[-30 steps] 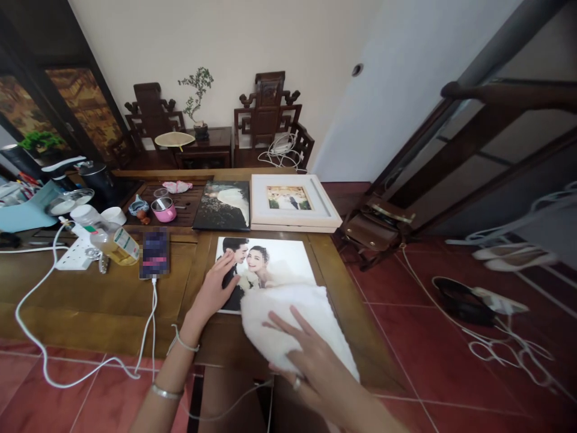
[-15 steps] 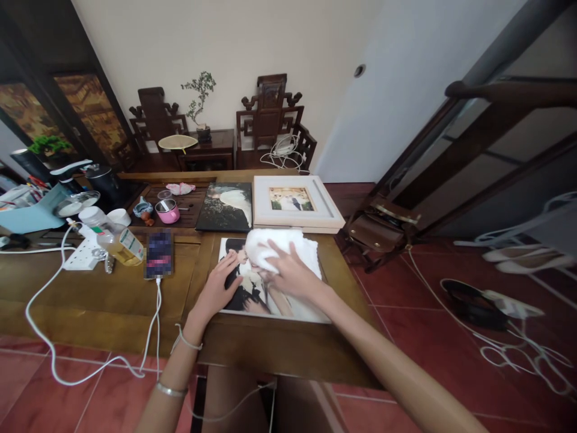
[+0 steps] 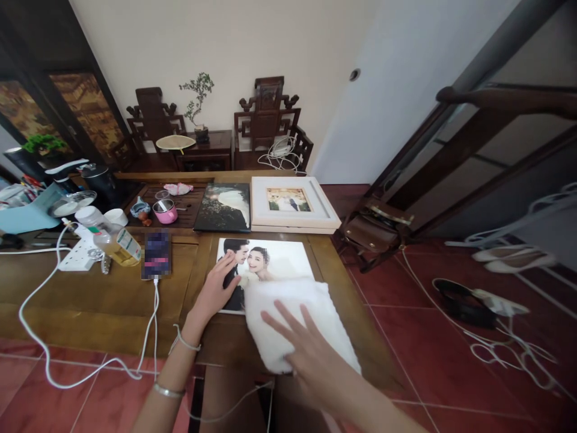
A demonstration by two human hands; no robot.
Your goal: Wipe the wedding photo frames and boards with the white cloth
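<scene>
A photo panel [image 3: 288,260] showing a couple lies on the brown table. My left hand [image 3: 219,285] rests on its left side, fingers stretched out, holding the panel down without grasping it. My right hand [image 3: 311,349] is spread over a folded white towel [image 3: 270,307], pressing it with flat fingers. The towel covers the panel's lower right part and hangs past its near edge onto the table front. Behind the panel are a dark photo panel [image 3: 220,207] and a pale framed photo [image 3: 331,218], side by side.
To the left are a phone [image 3: 156,255] on a white cable, a bottle of yellowish liquid [image 3: 119,245], a white power strip [image 3: 76,257] and a pink cup [image 3: 165,211]. A brown bag [image 3: 374,234] sits by the table's right side. A wooden chair [image 3: 267,114] stands behind.
My right hand has drawn the towel from the panel's upper middle towards me, down over its near right edge, uncovering the pictured faces. The left hand has stayed in place.
</scene>
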